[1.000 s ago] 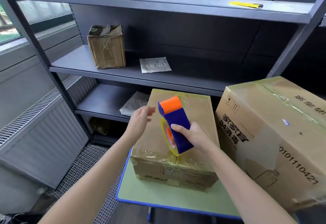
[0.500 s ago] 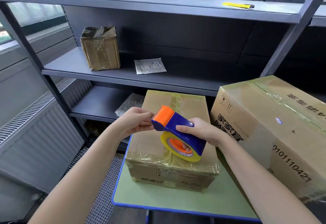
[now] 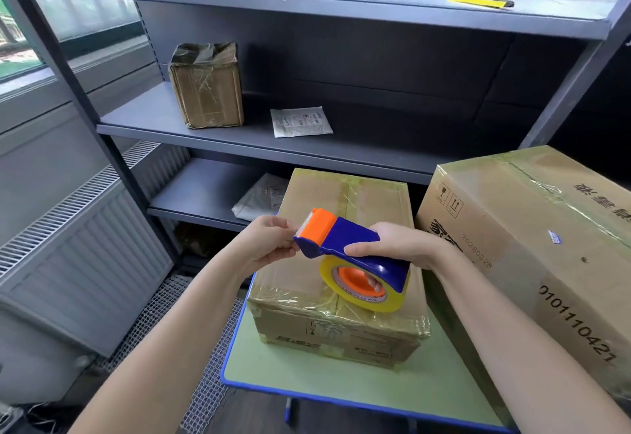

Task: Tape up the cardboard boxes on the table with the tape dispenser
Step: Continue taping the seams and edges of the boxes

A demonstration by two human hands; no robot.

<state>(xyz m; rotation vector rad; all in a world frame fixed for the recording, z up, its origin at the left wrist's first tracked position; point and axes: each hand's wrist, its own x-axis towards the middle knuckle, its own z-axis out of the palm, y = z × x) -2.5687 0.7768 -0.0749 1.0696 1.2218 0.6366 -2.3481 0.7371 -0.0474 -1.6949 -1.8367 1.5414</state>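
A blue tape dispenser with an orange head and a yellow tape roll hangs above the small cardboard box, which sits on the green table and is wrapped in shiny tape. My right hand grips the dispenser's blue body from the right. My left hand pinches at the orange cutter end, fingers closed at the tape edge. A large taped cardboard box with black print stands on the table's right side.
A grey metal shelf unit stands behind the table. It carries a small taped box, a white packet, a plastic bag lower down and a yellow knife on top. A radiator runs along the left.
The dispenser has tipped from upright to lying level, orange head pointing left. My left hand moved in from open beside it and closed on the cutter end.
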